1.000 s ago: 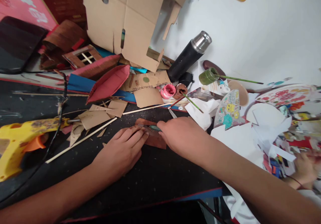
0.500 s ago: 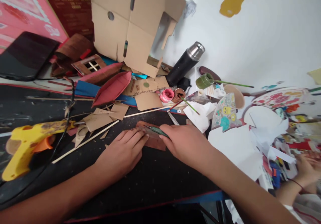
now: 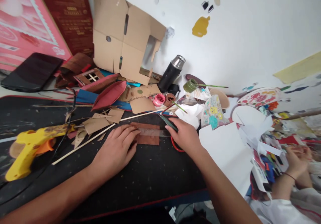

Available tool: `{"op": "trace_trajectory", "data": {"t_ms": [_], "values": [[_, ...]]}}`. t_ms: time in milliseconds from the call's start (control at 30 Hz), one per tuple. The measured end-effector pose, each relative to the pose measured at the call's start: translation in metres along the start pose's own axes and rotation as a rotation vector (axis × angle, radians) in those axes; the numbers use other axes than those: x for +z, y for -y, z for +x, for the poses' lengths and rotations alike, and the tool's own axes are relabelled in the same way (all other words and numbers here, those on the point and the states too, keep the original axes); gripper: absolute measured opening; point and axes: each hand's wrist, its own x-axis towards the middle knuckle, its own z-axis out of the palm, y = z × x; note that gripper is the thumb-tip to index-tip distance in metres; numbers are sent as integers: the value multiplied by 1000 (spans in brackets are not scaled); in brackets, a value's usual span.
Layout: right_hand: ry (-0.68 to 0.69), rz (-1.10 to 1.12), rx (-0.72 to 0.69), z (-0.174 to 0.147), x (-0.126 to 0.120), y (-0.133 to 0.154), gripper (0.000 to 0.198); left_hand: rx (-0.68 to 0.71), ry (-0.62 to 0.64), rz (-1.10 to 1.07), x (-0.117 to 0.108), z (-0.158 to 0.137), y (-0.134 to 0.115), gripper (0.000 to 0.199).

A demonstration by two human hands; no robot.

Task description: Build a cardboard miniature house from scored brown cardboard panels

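My left hand (image 3: 120, 143) presses down with bent fingers at the left end of a clear ruler (image 3: 151, 132). Under the ruler lies a small reddish-brown card piece (image 3: 149, 140), flat on the black table. My right hand (image 3: 184, 133) is closed around the dark green handle of a craft knife (image 3: 168, 122), lifted just right of the card; its tip is too small to make out clearly. Beneath that hand show the red handles of a pair of scissors (image 3: 176, 146), mostly hidden.
A yellow glue gun (image 3: 30, 147) with its cord lies left, near card scraps (image 3: 96, 123) and a thin wooden stick (image 3: 82, 145). Behind stand paint jars (image 3: 158, 100), a black flask (image 3: 170, 73) and folded cardboard (image 3: 110, 26). Another person's hands (image 3: 297, 160) are at far right.
My right hand has moved the craft knife off the card, up and to the right, uncovering more of the card and ruler. My left hand keeps pressing. The camera view has shifted.
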Motion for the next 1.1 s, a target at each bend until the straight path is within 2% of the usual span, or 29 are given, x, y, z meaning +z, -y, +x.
{"op": "trace_trajectory", "data": {"t_ms": [233,433,600,733,900,1000,1100], "values": [[-10,-102,-42,11,6,-17,36,-71,21,-81,0,1,4,38],[-178,36,-133,-7,2,-3,29,-90,15,-108,-2,3,4,39],[-25,-21,-219,-22,16,19,28,-55,8,-132,-4,3,2,31],[0,-41,-159,-24,27,21,29,-40,-24,-180,-8,3,1,27],[2,-25,-63,-21,29,19,29,-43,-101,-200,-11,9,1,24],[-1,4,0,-17,30,18,28,-64,-78,-125,-10,10,4,34],[-40,45,29,-11,33,15,27,-83,14,-12,-9,9,9,55]]}}
